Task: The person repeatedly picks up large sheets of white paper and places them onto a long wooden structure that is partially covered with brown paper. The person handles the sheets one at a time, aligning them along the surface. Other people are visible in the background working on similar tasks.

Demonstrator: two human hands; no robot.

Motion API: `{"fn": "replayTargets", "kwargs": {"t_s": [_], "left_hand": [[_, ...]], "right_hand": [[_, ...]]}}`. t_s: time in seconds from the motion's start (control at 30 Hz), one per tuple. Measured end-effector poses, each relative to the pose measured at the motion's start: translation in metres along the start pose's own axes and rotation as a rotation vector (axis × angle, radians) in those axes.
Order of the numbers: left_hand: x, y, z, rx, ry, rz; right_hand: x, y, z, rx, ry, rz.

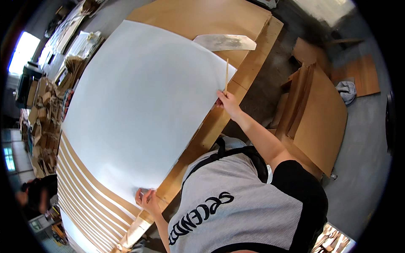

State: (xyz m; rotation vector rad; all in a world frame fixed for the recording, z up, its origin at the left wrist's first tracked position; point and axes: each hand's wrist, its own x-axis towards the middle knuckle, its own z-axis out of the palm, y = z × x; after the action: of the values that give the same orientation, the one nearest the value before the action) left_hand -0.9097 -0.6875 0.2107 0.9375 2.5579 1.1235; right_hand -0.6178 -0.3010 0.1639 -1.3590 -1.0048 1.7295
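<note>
A large glossy white sheet [143, 97] lies across the work table in front of me. At its right edge, near the far corner, my right hand [228, 103] is closed round a thin wooden stick [227, 76], which points away from me. My left hand [148, 201] is at the sheet's near corner, fingers bent and apart, touching the surface by the edge. Beside it, brown strips [93, 181] alternate with white ones along the sheet's lower left side. The undersides of my fingers are hidden.
A silvery curved flat piece [225, 42] lies on the brown board [202, 17] beyond the sheet. The table's wooden edge [196, 145] runs along my side. Brown cardboard [322, 122] stands at the right. Stacked cardboard pieces [44, 109] and another person [38, 196] are at the left.
</note>
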Motion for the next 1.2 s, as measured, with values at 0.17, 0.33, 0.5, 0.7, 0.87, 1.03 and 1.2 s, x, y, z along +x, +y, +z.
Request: {"fn": "replayTargets", "kwargs": {"t_s": [0.17,0.33,0.5,0.7,0.87,1.03,1.2], "left_hand": [[-0.001,-0.015,-0.003,0.001,-0.031,-0.032],[-0.001,-0.003,-0.001,0.132,-0.025,-0.023],[0.005,0.019,0.007,0.139,-0.033,-0.014],[-0.005,-0.004,0.002,0.293,-0.037,-0.091],[0.012,0.008,-0.010,0.864,-0.099,0.424],[0.005,0.009,-0.002,0.357,0.106,-0.104],[-0.015,0.013,0.005,0.312,0.140,-0.138]], "right_hand": [[-0.001,-0.008,-0.008,0.105,-0.078,0.100],[-0.002,-0.021,-0.026,0.155,-0.120,0.246],[0.018,-0.030,-0.074,-0.167,0.066,-0.126],[0.053,-0.067,-0.102,-0.485,0.194,-0.163],[0.145,-0.077,-0.167,-0.207,0.071,-0.344],[0.218,-0.036,-0.224,-0.996,0.343,-0.888],[0.122,-0.060,-0.158,-0.571,0.276,-0.367]]}}
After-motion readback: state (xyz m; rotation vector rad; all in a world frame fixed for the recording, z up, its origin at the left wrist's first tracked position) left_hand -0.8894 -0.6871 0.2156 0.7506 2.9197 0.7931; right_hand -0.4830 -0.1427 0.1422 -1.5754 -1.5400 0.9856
